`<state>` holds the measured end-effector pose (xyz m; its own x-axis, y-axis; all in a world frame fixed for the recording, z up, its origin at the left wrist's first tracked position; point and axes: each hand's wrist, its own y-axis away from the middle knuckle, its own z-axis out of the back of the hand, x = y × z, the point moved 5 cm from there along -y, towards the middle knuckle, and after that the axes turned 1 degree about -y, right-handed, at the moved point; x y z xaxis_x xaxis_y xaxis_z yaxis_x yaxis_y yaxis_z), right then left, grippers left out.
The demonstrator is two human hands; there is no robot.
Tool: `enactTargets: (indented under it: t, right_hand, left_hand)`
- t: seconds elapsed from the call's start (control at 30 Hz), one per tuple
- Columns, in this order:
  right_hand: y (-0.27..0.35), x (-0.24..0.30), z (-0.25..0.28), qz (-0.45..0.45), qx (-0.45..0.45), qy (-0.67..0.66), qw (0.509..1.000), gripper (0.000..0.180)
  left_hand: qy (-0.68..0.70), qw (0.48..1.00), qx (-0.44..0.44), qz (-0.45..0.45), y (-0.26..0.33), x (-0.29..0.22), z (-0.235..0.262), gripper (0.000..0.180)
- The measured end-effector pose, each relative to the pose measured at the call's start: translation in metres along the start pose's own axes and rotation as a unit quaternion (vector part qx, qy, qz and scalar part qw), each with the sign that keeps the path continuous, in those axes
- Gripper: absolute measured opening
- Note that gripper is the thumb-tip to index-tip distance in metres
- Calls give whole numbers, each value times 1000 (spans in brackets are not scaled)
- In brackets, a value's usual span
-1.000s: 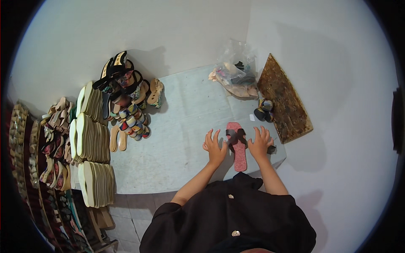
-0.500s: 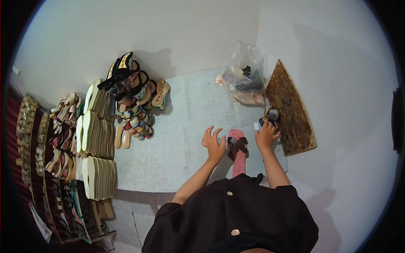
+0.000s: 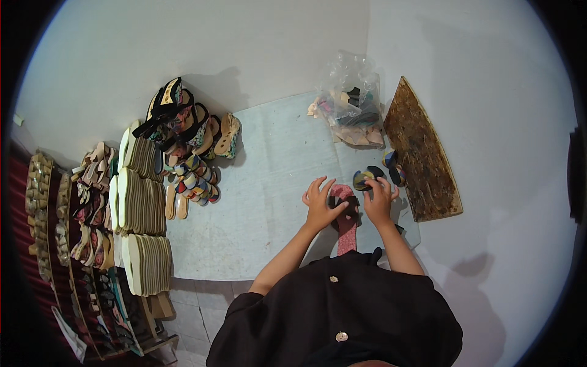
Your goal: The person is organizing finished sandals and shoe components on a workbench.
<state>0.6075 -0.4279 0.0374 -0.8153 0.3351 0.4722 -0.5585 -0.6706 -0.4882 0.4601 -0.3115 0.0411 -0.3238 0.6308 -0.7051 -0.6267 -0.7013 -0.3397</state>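
Note:
In front of me lies a pink sandal sole (image 3: 347, 240) with a dark strap (image 3: 340, 203) across it. My left hand (image 3: 320, 207) is at the sandal's left side, fingers spread, its thumb reaching over the dark strap. Just right of the toe end, my right hand (image 3: 379, 200) grips a curved, multicoloured sandal strap (image 3: 368, 178) in its fingers. It is raised near the pink sole. Another multicoloured strap (image 3: 390, 159) lies beyond my right hand, by the brown board. Part of the dark strap is hidden by my left thumb.
A clear plastic bag of scraps (image 3: 358, 116) stands at the back right. A worn brown board (image 3: 423, 165) leans against the right wall. At left are stacked pale soles (image 3: 143, 202), patterned straps (image 3: 195, 179) and finished sandals (image 3: 177, 116). A shoe rack (image 3: 70, 269) stands farther left.
My right hand has taken a multicoloured strap from beside the board and brought it left, toward the pink sole. My left hand has moved right, its thumb over the dark strap.

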Motion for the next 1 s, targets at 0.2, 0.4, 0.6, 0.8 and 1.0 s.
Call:
enactTargets:
  t: [0.2,0.4,0.6,0.8,1.0]
  right_hand:
    - [-5,47,9,69,30,-138,988,40]
    - [-14,52,2,54,121,-130,983,48]
    - [1,-27,1,-107,285,98,948,60]
    - [11,-28,13,-175,346,104,916,68]
    - [13,-32,10,-188,366,189,891,60]
  left_hand:
    - [0,996,83,-9,-16,3,11,78]
    - [50,994,83,54,-7,22,29,65]
    - [23,995,8,98,15,47,52,61]
    - [-28,978,-25,207,50,93,53,61]
    - [-71,962,-61,257,72,102,51,64]
